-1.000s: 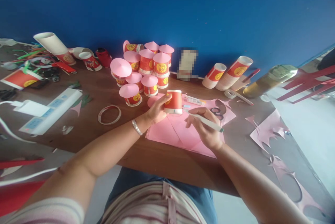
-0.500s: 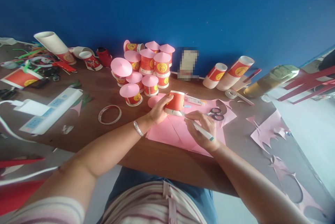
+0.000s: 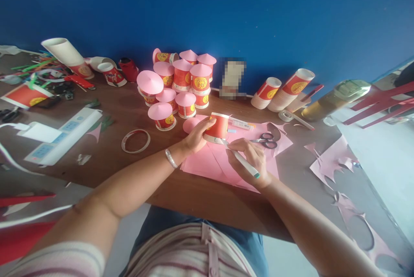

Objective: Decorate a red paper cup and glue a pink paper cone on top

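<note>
My left hand [image 3: 195, 135] grips an upside-down red paper cup [image 3: 219, 127] standing on pink paper [image 3: 207, 162]. My right hand [image 3: 251, 162] pinches a white pen [image 3: 243, 162] whose tip touches the paper at the cup's rim. Just behind the cup lies a small pink paper disc [image 3: 189, 125]. Scissors [image 3: 267, 140] rest on the pink paper to the right of my right hand.
A cluster of red cups with pink cone lids [image 3: 176, 83] stands behind. A tape ring [image 3: 136, 141] and a white power strip [image 3: 61, 135] lie left. Stacked cups [image 3: 284, 89], a tape roll [image 3: 285, 116] and a bottle [image 3: 336, 99] lie right. Pink scraps [image 3: 330, 160] litter the right side.
My right hand has drawn the pen in toward the cup, and the pen has swung so its tip sits at the cup's base. The cup has tilted slightly in my left hand.
</note>
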`<state>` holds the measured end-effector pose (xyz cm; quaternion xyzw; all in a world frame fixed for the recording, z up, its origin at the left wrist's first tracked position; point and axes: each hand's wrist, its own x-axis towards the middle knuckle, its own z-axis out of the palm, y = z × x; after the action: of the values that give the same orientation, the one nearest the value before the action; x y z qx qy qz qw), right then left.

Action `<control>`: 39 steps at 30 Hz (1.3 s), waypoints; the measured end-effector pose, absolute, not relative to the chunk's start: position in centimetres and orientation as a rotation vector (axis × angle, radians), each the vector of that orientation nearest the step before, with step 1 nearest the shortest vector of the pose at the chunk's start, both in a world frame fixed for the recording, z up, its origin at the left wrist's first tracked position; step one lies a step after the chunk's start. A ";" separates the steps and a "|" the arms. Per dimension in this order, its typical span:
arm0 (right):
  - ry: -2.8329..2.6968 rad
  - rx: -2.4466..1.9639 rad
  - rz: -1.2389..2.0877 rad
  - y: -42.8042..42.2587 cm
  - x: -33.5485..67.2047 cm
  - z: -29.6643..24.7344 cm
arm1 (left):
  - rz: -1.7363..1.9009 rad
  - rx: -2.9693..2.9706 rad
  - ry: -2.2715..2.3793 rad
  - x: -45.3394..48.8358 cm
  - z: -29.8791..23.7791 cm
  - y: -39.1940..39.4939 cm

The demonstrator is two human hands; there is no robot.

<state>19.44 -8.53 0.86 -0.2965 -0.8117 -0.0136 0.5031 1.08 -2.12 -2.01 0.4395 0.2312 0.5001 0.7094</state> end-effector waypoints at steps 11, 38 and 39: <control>-1.967 -0.686 -0.068 -8.4 19.3 0.6 | 1.112 0.961 0.547 1.0 -2.0 -2.2; -1.975 -0.721 -0.085 -8.4 19.3 0.6 | 1.092 1.006 0.544 1.1 -1.7 -2.4; -1.979 -0.720 -0.082 -8.4 19.3 0.6 | 1.096 1.003 0.546 1.1 -1.6 -2.4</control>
<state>19.35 -8.40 0.62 -0.2970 -0.8164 -0.0338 0.4941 1.09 -2.36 -1.65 0.4509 0.2455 0.4926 0.7026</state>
